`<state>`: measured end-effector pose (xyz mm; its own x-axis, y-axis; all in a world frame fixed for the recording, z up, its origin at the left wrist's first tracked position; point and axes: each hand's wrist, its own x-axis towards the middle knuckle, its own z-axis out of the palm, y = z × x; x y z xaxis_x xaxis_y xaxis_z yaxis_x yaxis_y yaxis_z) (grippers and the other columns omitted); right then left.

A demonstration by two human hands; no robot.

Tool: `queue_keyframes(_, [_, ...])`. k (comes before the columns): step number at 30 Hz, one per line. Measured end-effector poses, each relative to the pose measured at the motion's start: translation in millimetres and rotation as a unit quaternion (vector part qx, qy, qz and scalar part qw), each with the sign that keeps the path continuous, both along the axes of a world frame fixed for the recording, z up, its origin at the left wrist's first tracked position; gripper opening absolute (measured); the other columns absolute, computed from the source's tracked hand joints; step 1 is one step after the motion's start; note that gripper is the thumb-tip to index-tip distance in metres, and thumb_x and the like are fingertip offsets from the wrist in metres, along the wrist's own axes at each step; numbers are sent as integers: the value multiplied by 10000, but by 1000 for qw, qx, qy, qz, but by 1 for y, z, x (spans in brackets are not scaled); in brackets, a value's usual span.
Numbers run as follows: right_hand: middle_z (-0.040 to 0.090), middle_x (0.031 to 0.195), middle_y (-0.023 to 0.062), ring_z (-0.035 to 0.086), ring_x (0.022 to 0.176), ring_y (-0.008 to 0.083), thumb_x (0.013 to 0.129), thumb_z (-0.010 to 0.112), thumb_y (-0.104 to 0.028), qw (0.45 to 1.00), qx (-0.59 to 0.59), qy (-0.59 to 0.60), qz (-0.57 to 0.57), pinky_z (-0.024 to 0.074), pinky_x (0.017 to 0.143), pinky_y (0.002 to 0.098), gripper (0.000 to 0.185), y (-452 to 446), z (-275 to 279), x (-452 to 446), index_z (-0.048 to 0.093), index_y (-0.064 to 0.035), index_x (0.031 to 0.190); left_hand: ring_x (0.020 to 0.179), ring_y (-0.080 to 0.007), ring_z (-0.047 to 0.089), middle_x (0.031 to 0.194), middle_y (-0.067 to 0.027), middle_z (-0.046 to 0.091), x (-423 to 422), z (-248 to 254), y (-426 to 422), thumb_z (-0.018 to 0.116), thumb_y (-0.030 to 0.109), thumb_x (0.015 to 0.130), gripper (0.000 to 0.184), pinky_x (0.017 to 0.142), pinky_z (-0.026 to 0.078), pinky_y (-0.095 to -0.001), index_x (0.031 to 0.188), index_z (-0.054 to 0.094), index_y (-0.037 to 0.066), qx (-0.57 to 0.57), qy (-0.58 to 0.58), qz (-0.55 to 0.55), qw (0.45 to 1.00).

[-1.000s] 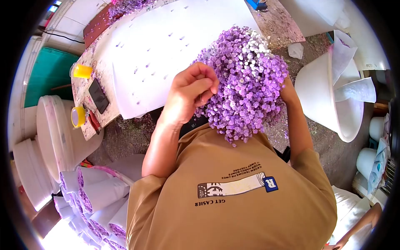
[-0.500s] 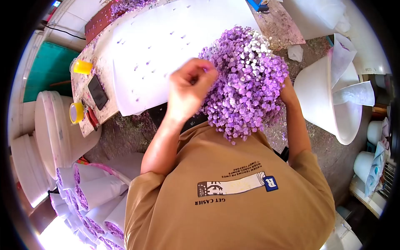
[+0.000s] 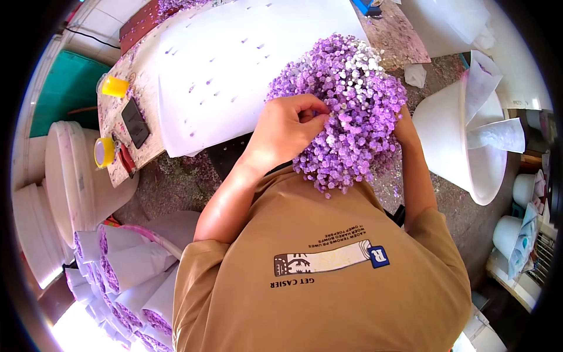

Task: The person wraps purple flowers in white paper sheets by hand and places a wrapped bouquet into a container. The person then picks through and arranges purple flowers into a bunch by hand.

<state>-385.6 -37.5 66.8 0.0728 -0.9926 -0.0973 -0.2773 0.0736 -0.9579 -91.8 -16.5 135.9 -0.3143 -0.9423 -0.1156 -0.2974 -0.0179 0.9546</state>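
A full bunch of purple baby's breath (image 3: 352, 129) with a white patch near its top is held upright in front of my chest. My right hand (image 3: 406, 128) grips it from the right side, its fingers mostly hidden behind the blossoms. On the left side of the bunch, my left hand (image 3: 293, 126) has thumb and forefinger pinched together against the flower heads; whatever lies between the fingertips is too small to make out. Beyond the bunch, white paper sheets (image 3: 217, 58) dotted with loose purple bits cover much of the table (image 3: 111, 126).
A phone (image 3: 135, 123), yellow tape rolls (image 3: 104, 152) and red-handled pruners (image 3: 126, 159) lie along the table's left side. Wrapped purple bunches (image 3: 126, 264) are stacked at lower left. To the right stands a large white tub (image 3: 443, 138) with paper-wrapped pieces in it.
My left hand has moved right, from the edge of the bunch in onto its blossoms, fingers pinched. The bunch stays in my right hand, its left side spread slightly wider.
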Motion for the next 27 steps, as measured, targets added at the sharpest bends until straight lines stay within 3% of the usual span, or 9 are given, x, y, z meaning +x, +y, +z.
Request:
queue_keyframes(8, [613, 1364, 126, 541, 1271, 233, 926, 619, -153, 1000, -25, -18, -4, 370, 1115, 366, 478, -4, -13, -6, 555, 31, 1363, 622, -39, 442, 732, 5, 578, 6, -18, 4, 627, 44, 875, 46, 531, 334, -231, 903, 628, 7, 16, 189, 39, 981])
queue_keyframes(10, [613, 1364, 128, 539, 1270, 234, 921, 616, -146, 1000, -26, -13, -4, 368, 1115, 365, 476, -4, -13, -6, 557, 32, 1358, 578, -71, 385, 711, -40, 530, 20, -13, 5, 511, 82, 897, 85, 500, 293, -240, 894, 565, 17, 199, 456, 51, 866])
queue_keyframes(12, [616, 1351, 130, 538, 1263, 239, 919, 637, -147, 999, -31, -11, 1, 364, 1116, 368, 479, -4, -12, -5, 552, 34, 1355, 526, -94, 323, 703, -84, 513, 26, -12, 7, 409, 214, 951, 218, 469, 260, -251, 847, 498, 45, 184, 491, 40, 851])
queue_keyframes(16, [618, 1340, 134, 541, 1253, 246, 927, 661, -162, 999, -53, 8, -5, 367, 1112, 373, 492, -6, -29, -14, 541, 28, 1364, 529, -67, 344, 749, -57, 583, 27, -1, 26, 534, 245, 1028, 258, 470, 251, -224, 871, 572, 45, 190, 353, 44, 915])
queue_keyframes(18, [620, 1335, 137, 546, 1246, 243, 941, 653, -177, 998, -59, -16, 4, 374, 1105, 373, 473, -5, -18, -6, 549, 26, 1356, 601, -38, 472, 764, -9, 616, 22, 5, 37, 682, 112, 956, 112, 528, 370, -220, 945, 672, 1, 157, 256, 35, 953])
queue_keyframes(20, [627, 1325, 136, 552, 1236, 237, 941, 649, -165, 998, -59, -1, 8, 380, 1099, 369, 456, -9, -23, -9, 557, 28, 1345, 603, -10, 435, 748, 12, 596, 10, 3, 44, 684, 97, 957, 100, 516, 327, -205, 994, 677, 4, 22, 136, 40, 990])
queue_keyframes(24, [637, 1309, 131, 560, 1224, 229, 937, 648, -154, 999, -25, -23, 9, 387, 1090, 365, 443, -8, -20, -8, 566, 28, 1332, 624, -40, 489, 721, 25, 612, -3, 19, 46, 743, 128, 910, 157, 559, 403, -232, 965, 697, -11, 12, -9, 57, 998])
queue_keyframes(26, [644, 1296, 129, 565, 1211, 227, 932, 652, -153, 998, -45, -29, 28, 393, 1080, 366, 441, -12, -23, -11, 570, 30, 1325, 636, -29, 488, 726, 27, 609, -6, 8, 41, 728, 106, 909, 140, 561, 399, -225, 960, 695, -20, -36, -13, 74, 996])
queue_keyframes(27, [643, 1296, 132, 561, 1213, 227, 928, 649, -146, 998, -39, -27, 30, 393, 1080, 368, 440, -14, -28, -14, 570, 33, 1323, 641, -27, 489, 727, 26, 607, -5, 8, 40, 715, 93, 910, 123, 562, 396, -222, 958, 692, -18, -7, 62, 82, 995])
